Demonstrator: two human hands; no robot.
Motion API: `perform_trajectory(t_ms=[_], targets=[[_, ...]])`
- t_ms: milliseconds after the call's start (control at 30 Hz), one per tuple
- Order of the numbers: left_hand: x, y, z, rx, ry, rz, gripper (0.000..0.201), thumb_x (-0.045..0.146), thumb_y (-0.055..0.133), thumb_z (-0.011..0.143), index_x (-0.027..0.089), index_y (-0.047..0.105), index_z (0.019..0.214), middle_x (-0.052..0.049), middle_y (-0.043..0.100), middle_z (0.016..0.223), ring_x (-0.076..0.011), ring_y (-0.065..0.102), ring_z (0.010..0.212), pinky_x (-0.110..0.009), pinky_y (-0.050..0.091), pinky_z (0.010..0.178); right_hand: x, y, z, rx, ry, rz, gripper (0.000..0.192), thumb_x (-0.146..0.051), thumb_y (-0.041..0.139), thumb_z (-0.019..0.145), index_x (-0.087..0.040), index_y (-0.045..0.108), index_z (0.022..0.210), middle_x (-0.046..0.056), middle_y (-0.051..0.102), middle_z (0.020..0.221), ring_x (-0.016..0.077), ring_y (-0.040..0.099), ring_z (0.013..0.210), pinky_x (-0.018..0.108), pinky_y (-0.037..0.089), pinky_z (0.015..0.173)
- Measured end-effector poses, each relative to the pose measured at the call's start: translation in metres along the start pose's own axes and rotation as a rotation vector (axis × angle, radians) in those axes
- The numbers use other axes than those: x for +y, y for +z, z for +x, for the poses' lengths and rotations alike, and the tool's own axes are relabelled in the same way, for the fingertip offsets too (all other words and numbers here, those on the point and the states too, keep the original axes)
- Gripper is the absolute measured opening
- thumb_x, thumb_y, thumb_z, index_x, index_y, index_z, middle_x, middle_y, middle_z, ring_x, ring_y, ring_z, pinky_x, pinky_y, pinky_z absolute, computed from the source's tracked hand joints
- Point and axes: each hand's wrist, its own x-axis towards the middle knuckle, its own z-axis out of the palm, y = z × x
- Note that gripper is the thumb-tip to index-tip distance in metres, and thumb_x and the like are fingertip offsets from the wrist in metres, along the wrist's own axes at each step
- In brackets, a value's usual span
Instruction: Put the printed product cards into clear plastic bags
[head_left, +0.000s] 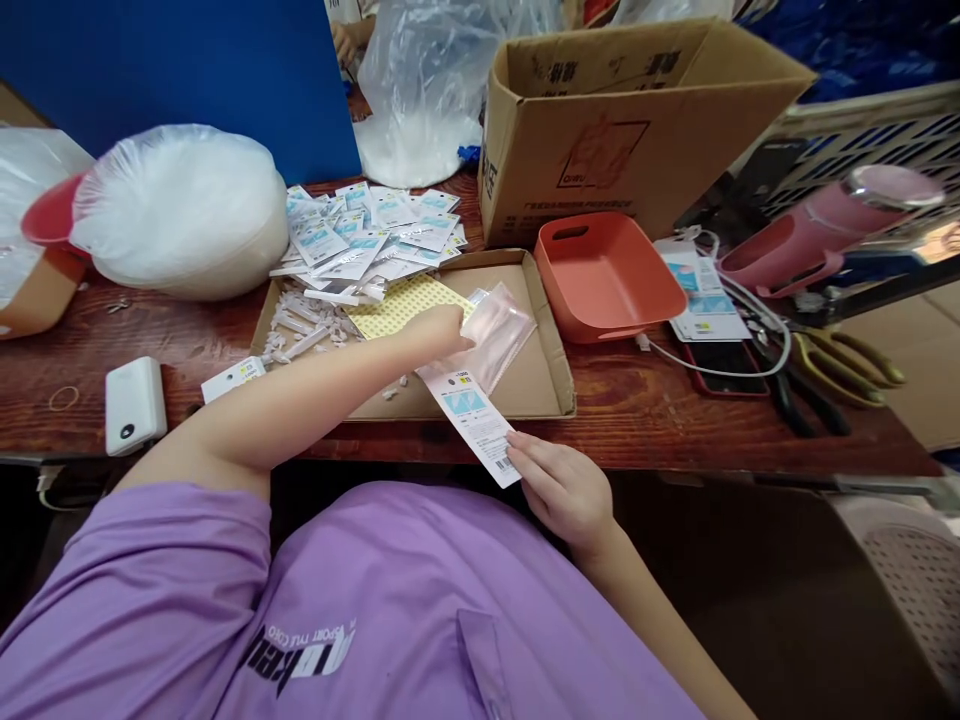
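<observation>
My right hand (561, 487) pinches the lower end of a white printed card with a barcode (474, 422) at the table's front edge. The card's top meets a clear pinkish plastic pouch (497, 330) lying in a shallow cardboard tray (541, 385). My left hand (437, 331) reaches across the tray, fingertips on the pouch where it overlaps the card. Beneath that hand lies a yellow dotted sheet (401, 302). Small white plastic pieces (307, 325) are heaped in the tray's left part.
A pile of printed cards (375, 232) lies behind the tray. Around it are an orange basket (604, 275), an open carton (622, 120), white filled bags (184, 205), a white power bank (134, 402), a phone with cable (721, 362), pliers (840, 365) and a pink tumbler (832, 225).
</observation>
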Motion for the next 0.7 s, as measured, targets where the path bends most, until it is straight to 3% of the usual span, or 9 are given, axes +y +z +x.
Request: perform_trajectory(t_ms=[200,367,500,567,700], targets=[[-0.003,-0.004,-0.009,0.02,-0.007,-0.058,0.023,0.029,0.049,0.082,0.016,0.066,0.09,-0.011,0.068,0.096,-0.0259,0.061,0.093,-0.035,0.044,0.084,0.0,-0.001,-0.005,0.001,0.05,-0.096,0.045,-0.005,0.055,0.084,-0.022,0.056,0.125,0.008,0.072,0.102,0.0177,0.069,0.089,0.027,0.055,0.075],[-0.001,-0.006,-0.022,0.089,-0.003,-0.143,0.017,0.021,0.05,0.079,0.016,0.063,0.069,-0.014,0.065,0.098,-0.0312,0.057,0.106,-0.041,0.038,0.095,-0.005,0.007,-0.002,0.024,0.083,-0.193,0.05,-0.006,0.055,0.085,-0.025,0.053,0.131,0.005,0.073,0.101,0.0149,0.068,0.081,0.026,0.051,0.072],[0.002,-0.004,-0.029,0.141,0.025,-0.312,0.019,0.026,0.042,0.086,0.018,0.057,0.079,-0.012,0.066,0.098,-0.0261,0.06,0.101,-0.039,0.044,0.09,-0.009,0.012,0.005,0.094,0.107,-0.198,0.053,-0.007,0.056,0.086,-0.028,0.05,0.134,0.003,0.073,0.098,0.0142,0.067,0.08,0.026,0.049,0.071],[0.002,-0.004,-0.032,0.119,-0.004,-0.514,0.019,0.026,0.036,0.089,0.018,0.053,0.086,-0.01,0.068,0.094,-0.0207,0.064,0.092,-0.035,0.049,0.08,-0.01,0.012,0.009,0.132,0.096,-0.194,0.055,-0.008,0.058,0.085,-0.029,0.049,0.135,0.003,0.073,0.097,0.0142,0.067,0.079,0.026,0.049,0.07],[0.0,-0.011,-0.045,0.012,-0.147,-1.183,0.01,0.021,0.043,0.085,0.016,0.052,0.086,-0.008,0.069,0.086,-0.0171,0.067,0.075,-0.033,0.052,0.069,-0.01,0.008,0.02,0.173,0.029,-0.21,0.057,-0.01,0.063,0.083,-0.028,0.048,0.136,0.003,0.073,0.095,0.014,0.067,0.079,0.026,0.047,0.069]])
